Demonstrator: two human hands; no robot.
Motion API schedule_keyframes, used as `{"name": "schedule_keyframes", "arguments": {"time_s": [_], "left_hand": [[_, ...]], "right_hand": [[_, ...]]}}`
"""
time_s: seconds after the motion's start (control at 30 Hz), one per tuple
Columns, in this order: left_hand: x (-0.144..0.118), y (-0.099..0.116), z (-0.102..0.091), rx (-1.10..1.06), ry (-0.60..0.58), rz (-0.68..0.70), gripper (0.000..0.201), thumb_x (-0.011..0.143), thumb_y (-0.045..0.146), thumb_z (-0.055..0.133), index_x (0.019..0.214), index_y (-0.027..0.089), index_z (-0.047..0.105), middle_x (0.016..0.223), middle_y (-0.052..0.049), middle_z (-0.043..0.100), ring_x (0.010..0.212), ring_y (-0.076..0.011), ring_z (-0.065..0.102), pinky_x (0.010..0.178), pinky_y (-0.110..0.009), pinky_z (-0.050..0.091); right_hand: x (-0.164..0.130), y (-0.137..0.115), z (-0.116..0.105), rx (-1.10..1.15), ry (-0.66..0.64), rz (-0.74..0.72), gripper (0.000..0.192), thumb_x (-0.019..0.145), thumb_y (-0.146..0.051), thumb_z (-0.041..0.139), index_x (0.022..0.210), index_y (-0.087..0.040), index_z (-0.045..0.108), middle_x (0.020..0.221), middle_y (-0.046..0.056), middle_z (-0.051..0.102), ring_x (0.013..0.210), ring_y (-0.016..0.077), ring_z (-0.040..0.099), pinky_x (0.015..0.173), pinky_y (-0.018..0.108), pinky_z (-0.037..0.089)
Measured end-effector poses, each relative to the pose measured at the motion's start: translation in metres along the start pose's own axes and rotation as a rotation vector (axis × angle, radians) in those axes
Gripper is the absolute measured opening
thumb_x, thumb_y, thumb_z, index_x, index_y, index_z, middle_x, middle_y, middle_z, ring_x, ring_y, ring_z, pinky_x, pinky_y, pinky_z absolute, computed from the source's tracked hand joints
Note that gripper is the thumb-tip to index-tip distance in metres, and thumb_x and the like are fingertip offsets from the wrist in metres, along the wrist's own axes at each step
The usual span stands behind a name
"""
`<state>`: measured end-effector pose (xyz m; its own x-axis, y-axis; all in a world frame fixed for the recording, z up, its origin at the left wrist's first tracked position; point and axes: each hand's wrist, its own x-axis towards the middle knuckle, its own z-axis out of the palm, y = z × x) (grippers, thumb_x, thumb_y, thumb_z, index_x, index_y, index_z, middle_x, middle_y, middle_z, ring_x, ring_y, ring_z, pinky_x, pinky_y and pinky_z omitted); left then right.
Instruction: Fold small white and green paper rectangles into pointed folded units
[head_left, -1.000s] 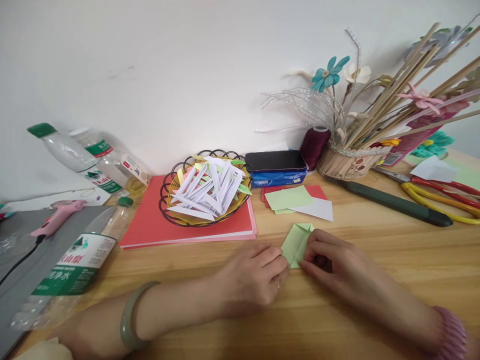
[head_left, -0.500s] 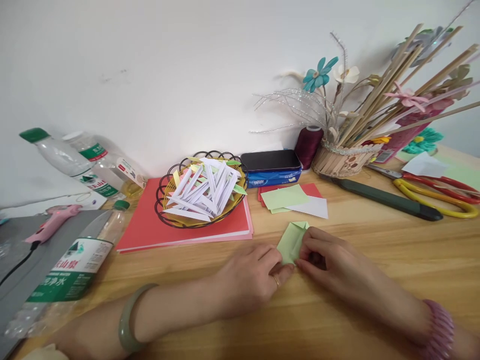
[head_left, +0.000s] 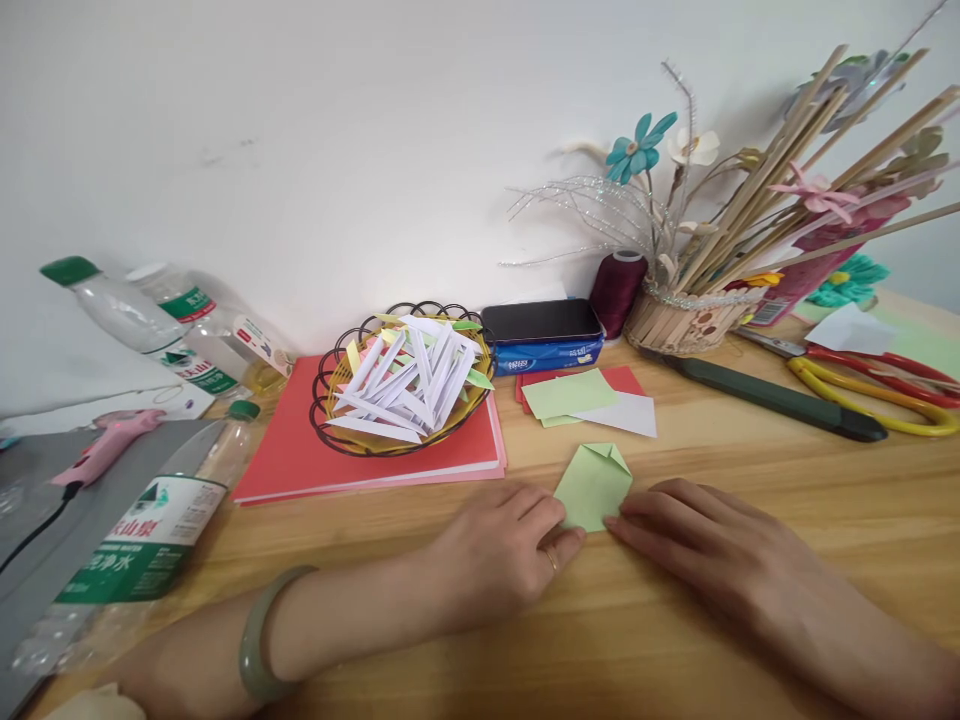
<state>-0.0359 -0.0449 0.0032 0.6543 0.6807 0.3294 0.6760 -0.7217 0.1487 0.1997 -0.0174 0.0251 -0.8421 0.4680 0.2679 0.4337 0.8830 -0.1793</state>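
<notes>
A small light green folded paper (head_left: 594, 486) lies flat on the wooden table (head_left: 750, 470), its far corners folded in. My left hand (head_left: 502, 555) rests on the table with its fingertips pinching the paper's near left corner. My right hand (head_left: 701, 545) lies flat beside it, its fingertips pressing the paper's near right edge. A green bangle sits on my left wrist.
Behind the paper lie loose green, white and red sheets (head_left: 581, 398). A wire basket (head_left: 401, 385) of folded paper strips stands on a red paper stack (head_left: 300, 450). Water bottles (head_left: 142, 540) and a pink glue gun (head_left: 105, 440) are left; a utility knife (head_left: 765, 395), scissors (head_left: 877, 385) and a stick-filled holder (head_left: 694, 320) right.
My right hand has slid off the top of the green paper toward me and flattened out, uncovering most of the sheet. My left hand has stayed at the near left corner.
</notes>
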Motion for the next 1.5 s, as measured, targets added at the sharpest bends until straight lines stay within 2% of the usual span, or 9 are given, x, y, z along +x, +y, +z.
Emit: {"name": "schedule_keyframes", "arguments": {"time_s": [0.23,0.47,0.63,0.7,0.8,0.93,1.07,1.23,1.5], "left_hand": [[0.001,-0.007,0.003,0.13,0.143,0.115,0.018,0.093,0.02,0.045,0.08,0.016,0.057,0.074,-0.002,0.055,0.077,-0.0155,0.054,0.071,-0.029,0.046],[0.0,-0.009,-0.003,0.128,0.115,0.14,0.022,0.094,0.014,0.04,0.092,0.009,0.061,0.087,-0.008,0.061,0.089,-0.0186,0.056,0.08,-0.034,0.048],[-0.001,-0.011,-0.007,0.082,0.159,0.229,0.027,0.094,0.011,0.037,0.088,0.009,0.063,0.09,-0.007,0.065,0.089,-0.0178,0.056,0.086,-0.036,0.046],[-0.001,-0.011,-0.007,0.079,0.189,0.233,0.027,0.093,0.01,0.039,0.085,0.01,0.064,0.088,-0.006,0.067,0.088,-0.0176,0.057,0.085,-0.036,0.047],[-0.002,-0.011,-0.006,0.089,0.211,0.234,0.026,0.093,0.01,0.04,0.083,0.011,0.065,0.089,-0.004,0.067,0.088,-0.0175,0.057,0.085,-0.036,0.047],[-0.002,-0.011,-0.005,0.084,0.163,0.2,0.022,0.093,0.011,0.043,0.088,0.01,0.064,0.089,-0.004,0.067,0.089,-0.0169,0.057,0.087,-0.036,0.046],[0.0,-0.012,-0.007,0.091,0.145,0.182,0.021,0.093,0.012,0.044,0.089,0.011,0.064,0.092,-0.005,0.067,0.09,-0.0168,0.057,0.087,-0.035,0.047],[0.0,-0.016,-0.008,0.144,0.17,0.254,0.021,0.092,0.011,0.044,0.096,0.01,0.065,0.099,-0.006,0.067,0.094,-0.0192,0.056,0.087,-0.037,0.046],[-0.003,-0.017,-0.005,0.166,0.188,0.242,0.021,0.093,0.012,0.044,0.096,0.011,0.065,0.098,-0.004,0.068,0.096,-0.0187,0.055,0.088,-0.036,0.045]], "right_hand": [[-0.013,-0.008,0.008,-0.168,0.056,-0.148,0.04,0.09,-0.012,0.034,0.127,-0.012,0.049,0.126,0.013,0.057,0.118,0.0239,0.05,0.09,0.043,0.049],[0.008,-0.049,0.014,-0.052,0.003,-0.127,0.041,0.088,-0.014,0.036,0.125,-0.014,0.053,0.123,0.01,0.059,0.112,0.0237,0.055,0.087,0.038,0.053],[0.019,-0.049,0.016,0.012,0.075,-0.079,0.033,0.094,-0.019,0.034,0.117,-0.015,0.057,0.113,0.008,0.065,0.104,0.0198,0.06,0.088,0.033,0.05],[0.02,-0.042,0.012,0.069,0.103,-0.009,0.03,0.095,-0.022,0.034,0.101,-0.017,0.062,0.095,0.006,0.069,0.089,0.0178,0.064,0.077,0.03,0.052],[0.022,-0.03,0.008,0.039,0.094,0.213,0.03,0.094,-0.026,0.036,0.077,-0.018,0.059,0.071,0.004,0.062,0.064,0.0169,0.06,0.055,0.029,0.048],[0.03,-0.018,0.012,-0.075,0.022,0.429,0.023,0.089,-0.035,0.046,0.075,-0.019,0.055,0.072,0.004,0.058,0.059,0.0178,0.057,0.05,0.03,0.042],[0.039,-0.015,0.019,-0.043,0.003,0.48,0.017,0.087,-0.03,0.05,0.073,-0.02,0.053,0.069,0.001,0.058,0.054,0.0157,0.055,0.047,0.027,0.038],[0.038,-0.015,0.024,-0.038,0.088,0.38,0.018,0.089,-0.019,0.042,0.076,-0.019,0.055,0.07,0.002,0.057,0.061,0.0161,0.056,0.053,0.027,0.041],[0.029,-0.02,0.023,-0.135,0.12,0.149,0.021,0.092,-0.017,0.039,0.083,-0.017,0.059,0.075,0.005,0.056,0.069,0.0198,0.053,0.057,0.032,0.042]]}}
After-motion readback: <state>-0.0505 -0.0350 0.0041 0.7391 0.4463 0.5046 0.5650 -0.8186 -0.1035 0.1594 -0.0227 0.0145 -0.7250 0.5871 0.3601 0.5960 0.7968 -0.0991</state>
